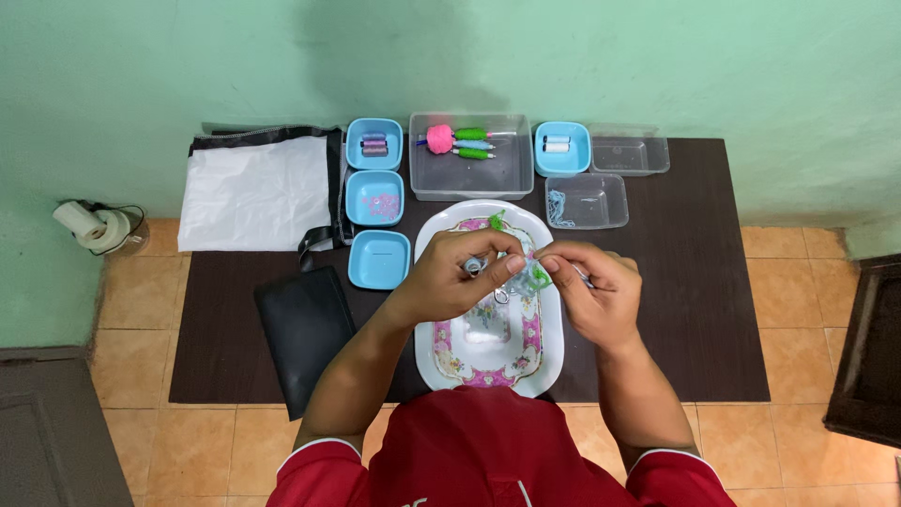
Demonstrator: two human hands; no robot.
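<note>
Two hands meet over the tray point(554, 324): left hand point(460, 272) pinches a small spool point(475, 266), right hand point(596, 286) pinches green thread point(540, 278). A slipping grip could drop either.

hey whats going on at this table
A person in a red shirt sits at a dark table and works with both hands over an oval white platter with a pink floral rim. The left hand pinches a small silvery piece, and the right hand meets it fingertip to fingertip beside a small green piece. Behind the platter stand three small blue trays, a clear tub with a pink pompom, and more clear tubs.
</note>
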